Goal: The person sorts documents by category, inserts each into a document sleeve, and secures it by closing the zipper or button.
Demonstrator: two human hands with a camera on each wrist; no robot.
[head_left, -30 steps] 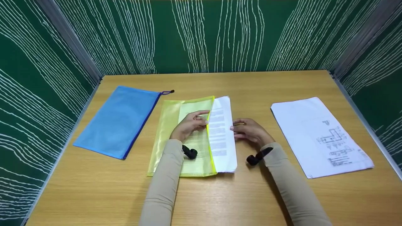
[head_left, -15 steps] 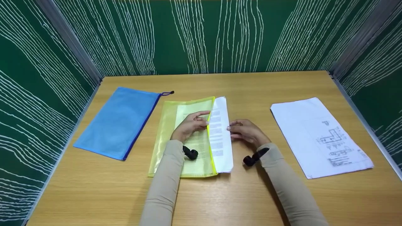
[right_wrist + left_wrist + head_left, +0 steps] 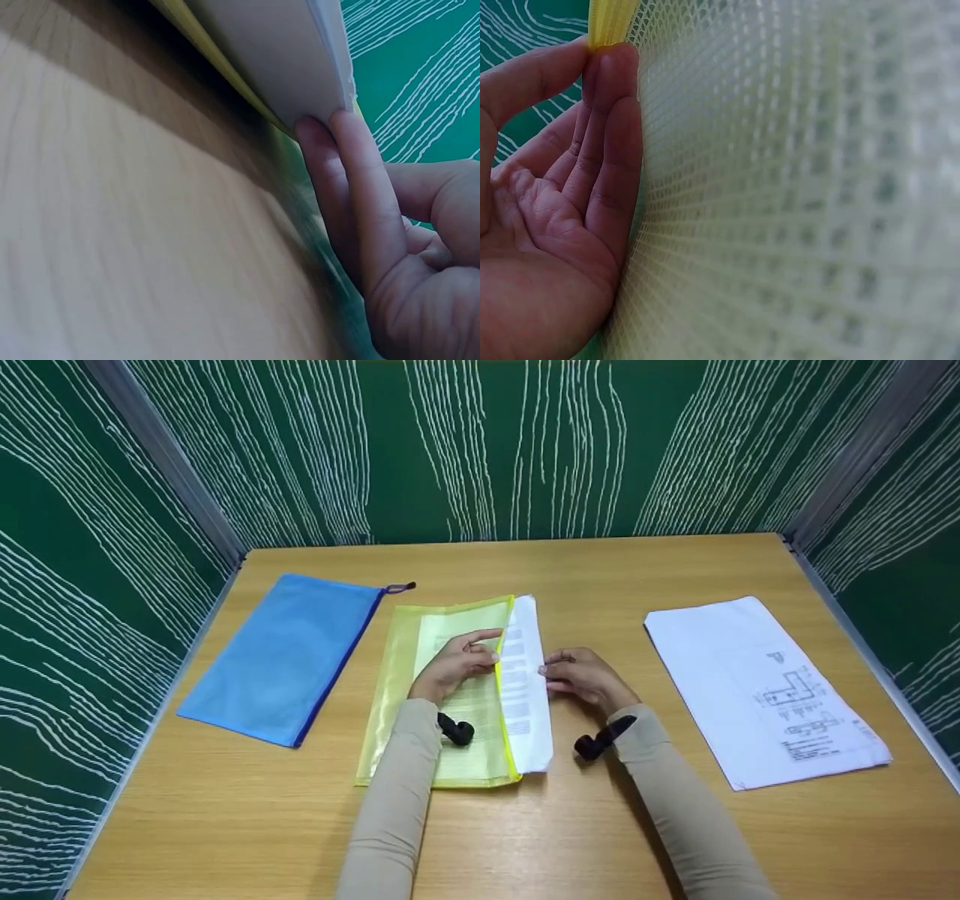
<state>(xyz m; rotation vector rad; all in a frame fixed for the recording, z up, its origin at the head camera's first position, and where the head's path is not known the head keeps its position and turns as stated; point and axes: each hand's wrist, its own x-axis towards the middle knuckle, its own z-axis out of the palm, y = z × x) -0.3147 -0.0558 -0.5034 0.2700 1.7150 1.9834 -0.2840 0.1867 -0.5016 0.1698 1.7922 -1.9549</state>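
Note:
A yellow see-through mesh zip pouch (image 3: 394, 697) lies in the middle of the table, with a stack of printed papers (image 3: 531, 735) partly inside it. The stack's right strip sticks out past the pouch's mouth. My left hand (image 3: 455, 664) pinches the yellow zip edge (image 3: 611, 22) of that mouth between thumb and fingers, lifting it a little. On the other side, my right hand (image 3: 586, 679) holds the outer long edge of the papers, fingertips (image 3: 346, 131) right at the sheets' edge in the right wrist view.
To the left lies a blue zip pouch (image 3: 281, 660) with a purple zip and a pull loop at its far corner. Another stack of white paper (image 3: 720, 682), its top sheet bearing a line drawing, lies on the right. Green panels with white lines wall the wooden table (image 3: 480, 847).
My right hand has moved left with the papers, so a narrower strip shows outside the yellow pouch. My left hand stays at the zip edge.

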